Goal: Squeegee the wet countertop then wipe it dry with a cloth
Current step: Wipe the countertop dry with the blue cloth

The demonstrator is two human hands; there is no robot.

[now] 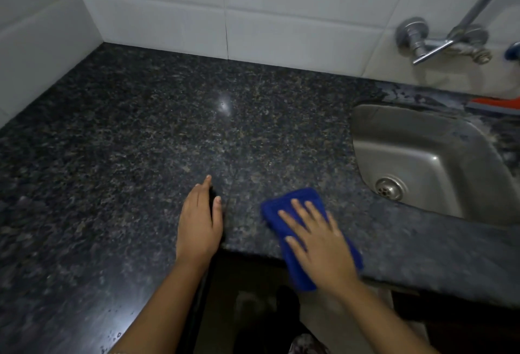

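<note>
A dark speckled granite countertop (pixel 157 128) fills an L-shaped corner. A folded blue cloth (pixel 289 204) lies on its front edge, partly hanging over. My right hand (pixel 318 241) presses flat on the cloth, fingers spread. My left hand (pixel 198 221) rests flat on the bare counter to the left of the cloth, holding nothing. An orange and grey squeegee (pixel 495 104) lies behind the sink at the far right, mostly out of frame. A few water drops show on the counter near the lower left (pixel 115 335).
A steel sink (pixel 422 153) with a drain (pixel 389 188) is set into the counter at the right. A wall tap (pixel 439 43) sticks out of the white tiled wall (pixel 253 7) above it. Below the front edge is a dark floor.
</note>
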